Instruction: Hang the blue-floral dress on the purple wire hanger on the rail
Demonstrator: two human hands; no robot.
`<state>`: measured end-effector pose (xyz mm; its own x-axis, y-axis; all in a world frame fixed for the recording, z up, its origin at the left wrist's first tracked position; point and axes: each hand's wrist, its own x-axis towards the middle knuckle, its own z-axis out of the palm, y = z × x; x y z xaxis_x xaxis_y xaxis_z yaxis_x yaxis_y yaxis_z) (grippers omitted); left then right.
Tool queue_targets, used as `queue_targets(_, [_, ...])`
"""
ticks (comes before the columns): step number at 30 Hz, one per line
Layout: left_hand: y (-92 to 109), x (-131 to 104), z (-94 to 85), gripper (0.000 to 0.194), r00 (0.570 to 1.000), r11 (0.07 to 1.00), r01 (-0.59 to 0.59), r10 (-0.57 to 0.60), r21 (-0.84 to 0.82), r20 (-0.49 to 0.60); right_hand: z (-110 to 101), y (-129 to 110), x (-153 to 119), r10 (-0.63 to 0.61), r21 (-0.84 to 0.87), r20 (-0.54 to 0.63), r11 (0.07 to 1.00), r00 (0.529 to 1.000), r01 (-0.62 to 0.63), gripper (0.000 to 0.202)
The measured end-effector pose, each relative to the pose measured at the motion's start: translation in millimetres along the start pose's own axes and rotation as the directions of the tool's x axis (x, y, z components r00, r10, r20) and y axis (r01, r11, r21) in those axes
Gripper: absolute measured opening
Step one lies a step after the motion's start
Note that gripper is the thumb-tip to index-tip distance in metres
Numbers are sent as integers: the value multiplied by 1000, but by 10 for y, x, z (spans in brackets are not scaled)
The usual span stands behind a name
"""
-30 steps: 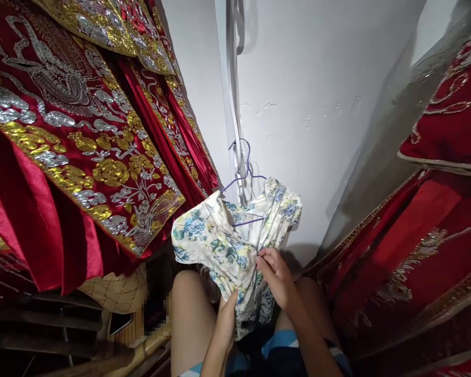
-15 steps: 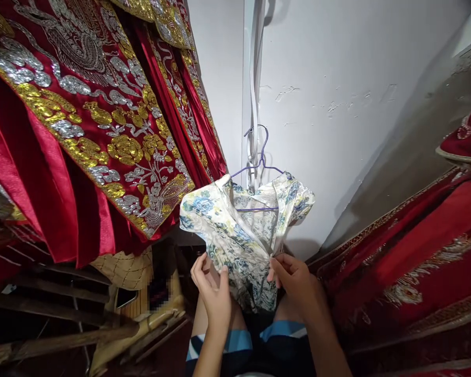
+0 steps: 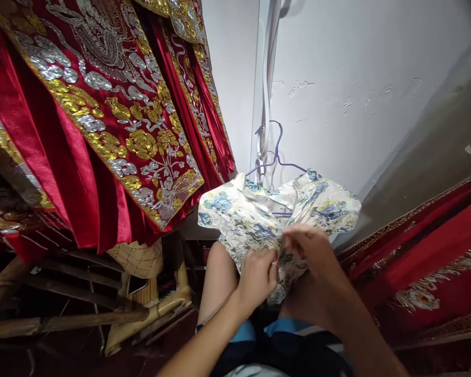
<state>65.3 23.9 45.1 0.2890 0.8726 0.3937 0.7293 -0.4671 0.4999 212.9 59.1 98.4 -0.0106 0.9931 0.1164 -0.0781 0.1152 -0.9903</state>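
A white garment (image 3: pixel 255 222) with blue and yellow flowers hangs on a purple wire hanger (image 3: pixel 277 157) against the wall, its lower part between the person's knees. My left hand (image 3: pixel 259 272) is closed on the cloth at the front, below the neckline. Just right of it and a little higher, my right hand (image 3: pixel 308 243) pinches the garment's front edge near the bottom of the V neck. The fingertips of both hands are partly hidden in the cloth.
Red garments with gold and silver embroidery (image 3: pixel 141 144) hang at the left. Below them stand a bamboo chair (image 3: pixel 82 319) and a woven hat (image 3: pixel 139 259). Another red embroidered cloth (image 3: pixel 435 262) is at the right. White straps (image 3: pixel 265 78) run down the wall.
My left hand has moved right and up and closed on the cloth. My right hand has risen slightly with the front edge, and the neckline is drawn narrower. The view has shifted.
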Motion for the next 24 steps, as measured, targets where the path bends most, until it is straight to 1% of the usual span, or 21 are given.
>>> queue_targets(2, [13,63,-74,14,997,989,-19,8,144,79,10,-273,277,22,77,59,997,998,-27,31])
queue_targets(4, [35,130,-96,20,986,968,-41,-1,246,166,48,-529,502,-16,158,54,987,998,7,29])
queue_targets(5, [46,156,-88,26,978,962,-51,-7,270,208,69,-632,578,-47,202,35,979,998,39,27])
queue_targets(7, [62,192,-58,35,963,963,-63,-11,261,271,100,-763,654,-95,263,-26,960,995,99,23])
queue_targets(8, [67,207,-53,33,959,970,-63,-7,235,285,107,-789,658,-113,279,-57,952,992,124,23])
queue_targets(9, [70,227,-65,27,960,979,-63,6,196,281,109,-791,646,-126,285,-83,948,989,145,23])
queue_targets(10, [72,257,-99,20,967,987,-67,28,144,253,106,-775,625,-137,284,-102,945,985,160,24])
queue_targets(11, [76,301,-157,14,978,994,-77,61,74,197,99,-748,599,-147,277,-108,945,983,172,25])
queue_targets(12, [83,361,-238,11,990,996,-94,95,-8,107,89,-719,573,-158,263,-106,948,982,181,26])
queue_targets(13, [94,440,-336,12,993,989,-119,119,-91,-9,79,-692,548,-168,242,-96,952,981,187,27])
queue_targets(14, [110,534,-446,16,983,975,-150,128,-165,-134,72,-674,526,-179,220,-82,956,980,193,28])
queue_targets(15, [130,641,-557,24,960,958,-184,127,-220,-249,68,-667,506,-189,197,-70,960,979,199,28])
queue_targets(16, [153,754,-661,32,934,945,-214,124,-249,-334,70,-671,490,-201,176,-61,962,978,209,28])
queue_targets(17, [179,868,-749,36,912,935,-247,136,-254,-386,77,-684,477,-217,161,-61,961,974,224,28])
queue_targets(18, [205,974,-815,36,896,929,-280,163,-241,-413,89,-699,469,-236,153,-67,958,969,244,28])
queue_targets(19, [230,1068,-858,31,884,925,-313,200,-217,-423,105,-713,466,-258,154,-83,951,963,268,29])
queue_targets(21, [276,1202,-881,19,858,915,-372,275,-154,-434,145,-703,484,-301,163,-119,934,946,318,30])
queue_targets(23, [314,1263,-863,20,820,905,-411,316,-108,-477,188,-609,532,-326,152,-143,926,934,347,30])
queue_targets(24, [326,1272,-860,20,794,901,-422,318,-95,-519,208,-524,563,-320,135,-141,931,937,339,29])
